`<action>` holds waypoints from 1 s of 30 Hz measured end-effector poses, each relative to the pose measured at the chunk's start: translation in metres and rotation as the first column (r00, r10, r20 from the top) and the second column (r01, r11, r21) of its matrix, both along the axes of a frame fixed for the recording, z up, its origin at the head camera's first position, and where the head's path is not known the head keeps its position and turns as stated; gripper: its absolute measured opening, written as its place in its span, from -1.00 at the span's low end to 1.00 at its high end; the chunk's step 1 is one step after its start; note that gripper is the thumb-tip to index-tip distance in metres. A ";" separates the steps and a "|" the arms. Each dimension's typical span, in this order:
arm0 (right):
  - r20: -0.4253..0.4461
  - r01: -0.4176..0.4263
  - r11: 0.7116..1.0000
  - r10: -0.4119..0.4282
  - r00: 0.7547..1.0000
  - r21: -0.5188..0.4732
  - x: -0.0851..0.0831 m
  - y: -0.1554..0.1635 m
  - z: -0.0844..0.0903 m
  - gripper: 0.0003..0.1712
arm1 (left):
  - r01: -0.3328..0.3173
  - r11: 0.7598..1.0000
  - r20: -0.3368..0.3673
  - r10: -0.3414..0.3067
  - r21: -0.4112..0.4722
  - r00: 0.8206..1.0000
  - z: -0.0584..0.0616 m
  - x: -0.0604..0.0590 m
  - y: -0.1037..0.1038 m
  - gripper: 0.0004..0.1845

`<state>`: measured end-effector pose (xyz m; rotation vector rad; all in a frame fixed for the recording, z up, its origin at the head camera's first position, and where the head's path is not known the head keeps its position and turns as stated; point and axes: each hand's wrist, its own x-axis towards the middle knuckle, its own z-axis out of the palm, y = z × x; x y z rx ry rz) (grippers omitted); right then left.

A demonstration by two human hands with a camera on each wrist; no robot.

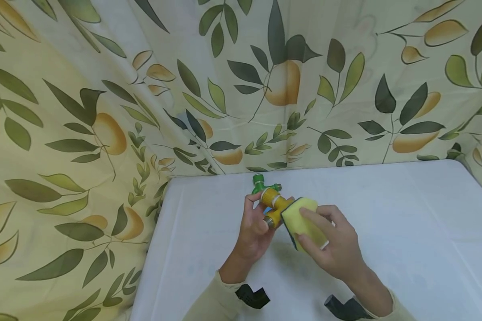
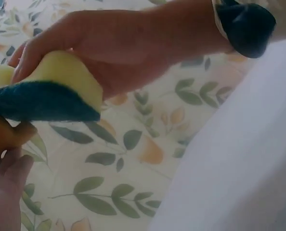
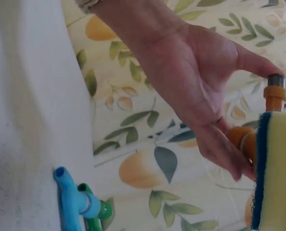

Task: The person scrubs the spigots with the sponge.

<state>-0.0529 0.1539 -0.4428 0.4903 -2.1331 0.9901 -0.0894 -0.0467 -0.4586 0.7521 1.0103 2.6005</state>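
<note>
My left hand [image 1: 254, 234] grips a yellow-orange plastic tap [image 1: 279, 203], its thumb at the grey-tipped end. My right hand [image 1: 339, 247] pinches a yellow sponge [image 1: 308, 218] with fingers on one side and thumb lower down. The sponge's dark blue-green scouring side [image 2: 46, 102] faces the tap and appears to touch it in the left wrist view. In the right wrist view the sponge hides part of the tap. Beyond the left hand, a green tap [image 1: 259, 180] lies on the table. Close to it is a blue tap [image 3: 71, 197], mostly hidden in the head view.
The white-covered table [image 1: 417, 240] extends out to the right. A curtain with leaf and fruit print [image 1: 241, 93] hangs along the far edge and the left side. Dark straps with stubby mounts, such as the left one [image 1: 254, 298], sit at both wrists.
</note>
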 end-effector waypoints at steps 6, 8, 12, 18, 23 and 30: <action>0.157 -0.086 0.996 0.086 0.984 -0.010 0.005 0.005 0.010 -0.32 | -0.051 0.978 -0.189 0.013 -0.200 0.982 0.000 0.000 -0.003 0.06; 0.158 -0.112 0.994 0.112 0.981 -0.007 0.005 0.006 0.010 -0.29 | -0.069 0.969 -0.234 0.013 -0.235 0.972 0.001 0.000 -0.004 0.10; 0.132 -0.092 0.995 0.094 0.987 -0.026 0.003 0.007 0.009 -0.34 | -0.094 0.955 -0.297 0.005 -0.283 0.955 0.002 0.002 -0.005 0.12; 0.117 -0.122 0.992 0.125 0.985 -0.037 0.003 0.008 0.011 -0.38 | -0.106 0.946 -0.360 -0.012 -0.306 0.933 0.002 0.002 -0.007 0.13; 0.100 -0.141 0.990 0.143 0.985 -0.031 0.004 0.011 0.015 -0.42 | -0.108 0.933 -0.411 -0.047 -0.344 0.910 0.001 0.001 -0.009 0.14; 0.125 -0.124 0.992 0.122 0.985 0.004 0.003 0.018 0.022 -0.38 | -0.215 0.837 -0.504 -0.082 -0.504 0.860 0.003 0.001 -0.018 0.11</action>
